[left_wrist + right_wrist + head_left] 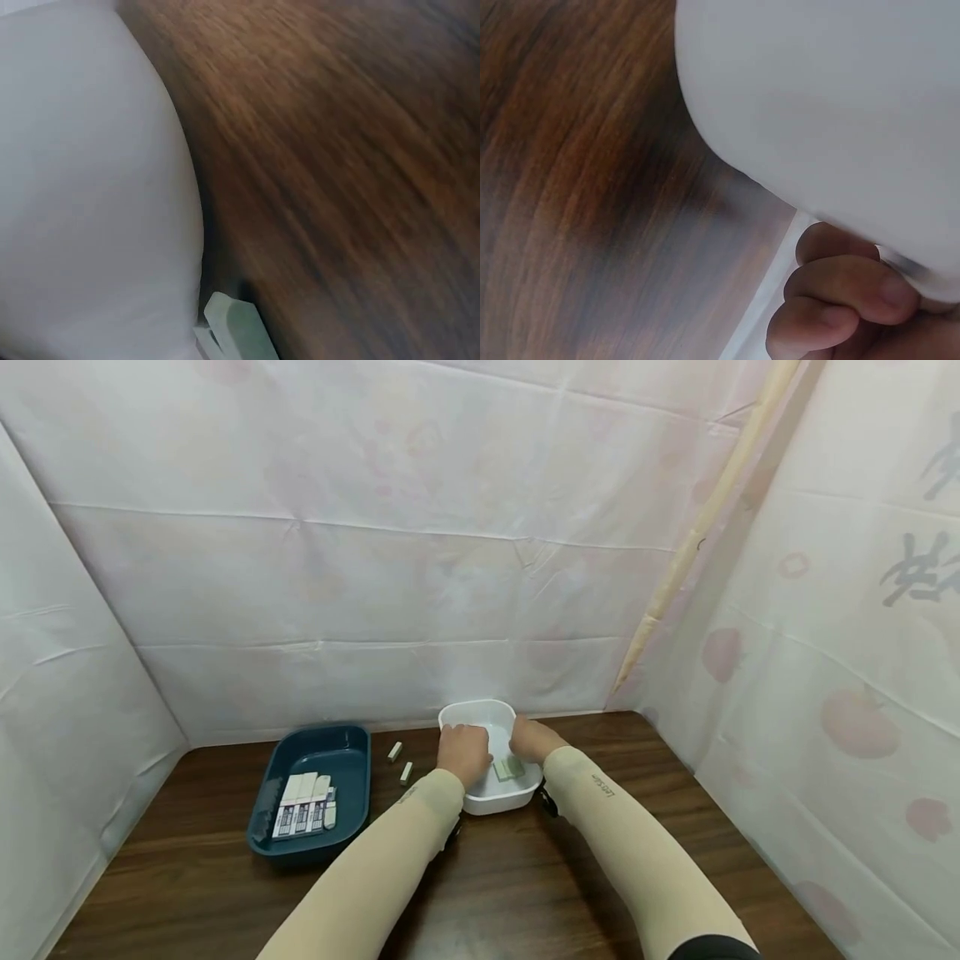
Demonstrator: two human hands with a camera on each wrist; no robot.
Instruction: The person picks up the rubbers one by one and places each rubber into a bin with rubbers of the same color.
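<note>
Both hands at the white tub on a brown worktop.

On the left a dark blue tray (352,777) holds a row of white packets (303,806); two small blocks (400,762) lie beside it. The left hand (463,752) curls over the white tub (487,802) rim, grip unclear. Pale green blocks (507,768) lie inside. The right hand (532,739) has its fingers (840,289) curled round the rim.

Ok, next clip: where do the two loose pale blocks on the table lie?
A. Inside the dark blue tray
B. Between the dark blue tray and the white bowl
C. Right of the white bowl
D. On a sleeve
B: the two blocks sit on bare wood between the dark blue tray and the white bowl.
</note>
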